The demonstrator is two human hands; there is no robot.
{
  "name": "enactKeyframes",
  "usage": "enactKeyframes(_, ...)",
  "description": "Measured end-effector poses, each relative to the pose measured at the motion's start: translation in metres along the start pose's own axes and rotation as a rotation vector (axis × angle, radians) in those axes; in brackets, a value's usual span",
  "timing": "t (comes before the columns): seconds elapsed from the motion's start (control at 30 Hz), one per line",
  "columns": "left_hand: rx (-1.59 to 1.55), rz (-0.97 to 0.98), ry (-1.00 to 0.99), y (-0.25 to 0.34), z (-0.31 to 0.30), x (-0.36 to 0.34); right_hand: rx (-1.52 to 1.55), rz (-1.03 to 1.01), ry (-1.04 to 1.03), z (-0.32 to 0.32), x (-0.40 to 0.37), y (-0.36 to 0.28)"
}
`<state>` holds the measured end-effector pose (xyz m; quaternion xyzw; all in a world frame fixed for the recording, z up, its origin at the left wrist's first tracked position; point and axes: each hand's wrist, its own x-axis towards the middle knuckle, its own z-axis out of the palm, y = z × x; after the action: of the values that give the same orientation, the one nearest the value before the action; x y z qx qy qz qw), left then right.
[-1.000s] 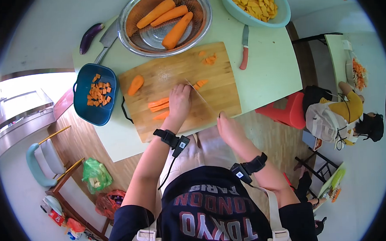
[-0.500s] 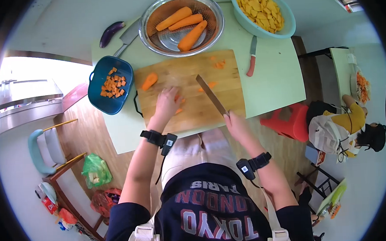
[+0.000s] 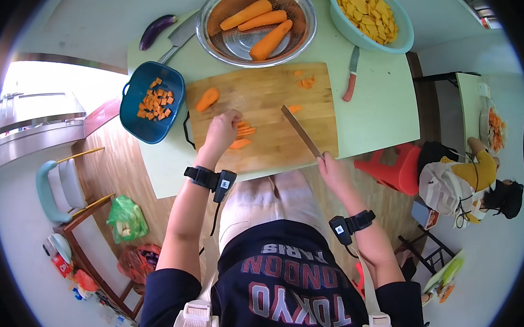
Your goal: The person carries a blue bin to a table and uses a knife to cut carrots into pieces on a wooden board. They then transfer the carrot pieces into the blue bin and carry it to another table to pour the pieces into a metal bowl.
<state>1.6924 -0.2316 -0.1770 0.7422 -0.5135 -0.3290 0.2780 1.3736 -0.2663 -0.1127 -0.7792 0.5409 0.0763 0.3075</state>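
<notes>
My right hand point(image 3: 334, 169) grips a kitchen knife point(image 3: 301, 132), its broad blade slanting up and left over the wooden cutting board point(image 3: 296, 153). A few orange bits lie by the blade's tip. My left hand point(image 3: 221, 130) is over the board's left part, fingers curled together; whether anything is pinched in them is hidden. Right beside it are several carrot strips point(image 3: 246, 129) and a flat carrot slice point(image 3: 240, 144). A carrot piece point(image 3: 207, 99) rests at the upper left of the board, and small carrot scraps point(image 3: 307, 82) lie at its upper right.
Left of the board stands a blue basin point(image 3: 126, 120) with carrot cubes. Behind are a steel colander point(image 3: 207, 48) with three carrots, a cleaver point(image 3: 181, 34), an eggplant point(image 3: 155, 32), a bowl point(image 3: 407, 37) of yellow slices, and a red-handled knife point(image 3: 350, 85). A person point(image 3: 481, 171) works at right.
My left hand has drawn its fingers in, and more of the carrot strips shows beside it. The knife, still in my right hand, has shifted slightly right and down. The camera view has moved a little.
</notes>
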Motion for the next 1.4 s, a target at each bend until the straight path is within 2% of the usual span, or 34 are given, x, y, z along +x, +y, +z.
enactKeyframes(0.13, 0.134, 0.096, 0.106, 0.004, 0.001, 0.006, -0.013, 0.008, 0.005, 0.0, -0.001, 0.002)
enactKeyframes(0.2, -0.065, 0.119, 0.16, 0.015, 0.009, 0.016, -0.013, 0.027, 0.022, 0.002, -0.005, 0.003)
enactKeyframes(0.23, -0.064, 0.123, 0.153, 0.024, 0.02, 0.021, 0.004, 0.02, 0.063, 0.002, -0.006, 0.004)
enactKeyframes(0.27, -0.146, 0.108, 0.063, 0.034, 0.035, 0.027, 0.021, 0.014, 0.105, 0.002, -0.007, 0.003)
enactKeyframes(0.3, -0.229, 0.092, -0.025, 0.04, 0.046, 0.03, 0.021, 0.018, 0.107, 0.001, -0.006, 0.002)
enactKeyframes(0.33, -0.232, 0.096, -0.028, 0.043, 0.054, 0.03, -0.01, 0.005, 0.076, 0.0, -0.006, 0.002)
enactKeyframes(0.4, -0.097, 0.205, 0.145, 0.051, 0.067, 0.026, -0.05, -0.001, 0.049, -0.006, -0.009, -0.003)
enactKeyframes(0.43, -0.103, 0.208, 0.143, 0.051, 0.069, 0.022, -0.069, -0.024, 0.078, -0.007, -0.013, -0.009)
enactKeyframes(0.5, 0.043, 0.233, 0.302, 0.049, 0.065, 0.009, -0.087, -0.047, 0.102, -0.008, -0.017, -0.02)
enactKeyframes(0.67, 0.12, 0.251, 0.308, 0.045, 0.067, -0.004, -0.218, -0.049, 0.014, -0.008, -0.013, -0.046)
enactKeyframes(0.9, 0.13, 0.227, 0.332, 0.045, 0.072, -0.003, -0.212, -0.1, 0.012, -0.001, -0.005, -0.051)
enactKeyframes(1.13, 0.1, 0.237, 0.342, 0.044, 0.072, -0.002, -0.177, -0.048, -0.04, 0.01, 0.002, -0.048)
enactKeyframes(1.4, 0.109, 0.226, 0.343, 0.045, 0.074, -0.002, -0.179, -0.061, -0.044, -0.019, 0.003, -0.068)
